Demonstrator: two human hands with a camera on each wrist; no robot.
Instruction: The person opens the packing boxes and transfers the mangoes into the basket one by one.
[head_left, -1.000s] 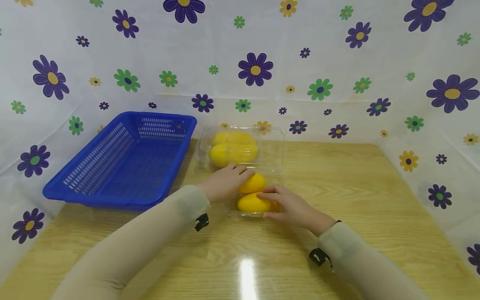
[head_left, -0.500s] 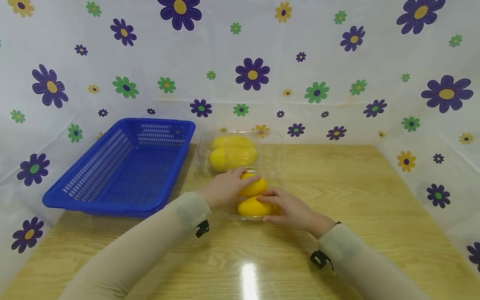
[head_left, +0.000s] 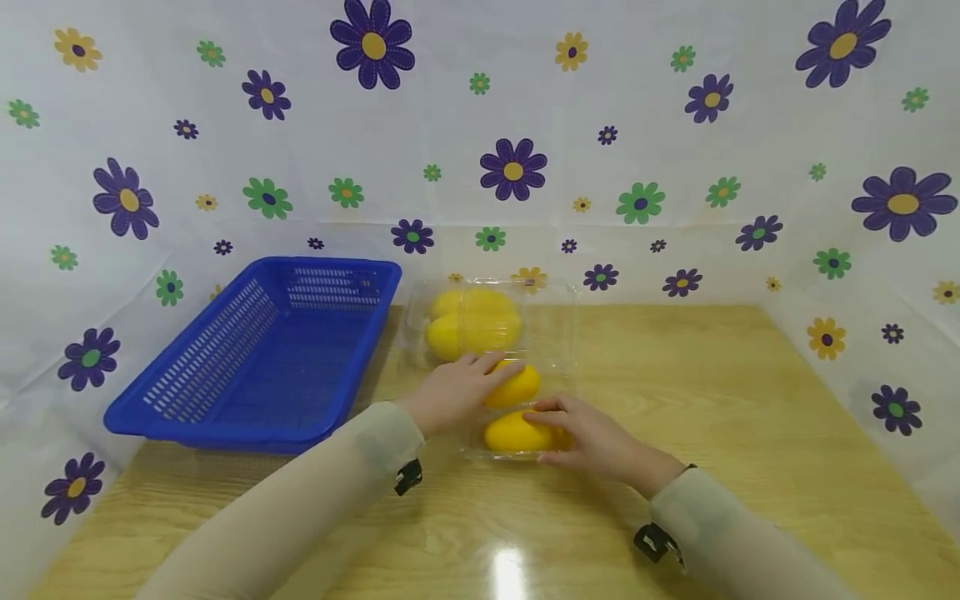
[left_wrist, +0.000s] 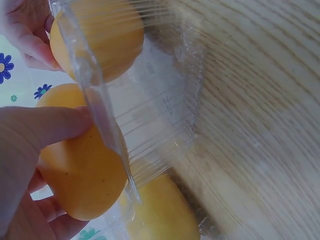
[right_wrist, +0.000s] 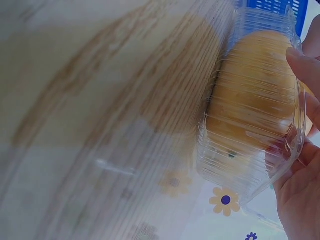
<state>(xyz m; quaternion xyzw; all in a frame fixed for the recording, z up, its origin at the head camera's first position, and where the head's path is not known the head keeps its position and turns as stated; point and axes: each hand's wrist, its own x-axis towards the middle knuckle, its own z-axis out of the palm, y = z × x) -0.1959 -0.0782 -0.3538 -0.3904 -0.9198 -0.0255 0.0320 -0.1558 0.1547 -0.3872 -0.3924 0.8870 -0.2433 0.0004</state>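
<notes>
A clear plastic clamshell box [head_left: 472,455] lies on the table with its lid [head_left: 551,321] folded back. My left hand [head_left: 453,393] grips a yellow-orange mango [left_wrist: 85,170] at the box's far side, thumb over the top and fingers underneath. Nearer me, a second mango [head_left: 516,432] sits inside the box. My right hand [head_left: 600,442] holds this one at its right end, fingers over the top and thumb low by the box wall. Through the raised lid, two more yellow fruits [head_left: 472,331] show side by side at the back; plastic blurs their outlines.
To the left stands a blue slotted plastic basket [head_left: 288,358]. Wood-grain table [head_left: 675,367] spreads around the box and toward me. A white flowered cloth [head_left: 450,108] hangs behind and along both sides.
The head view has tilted up, so everything sits slightly lower in it. Both hands stay on the same mangoes; the left hand's fingers have shifted a little over its mango.
</notes>
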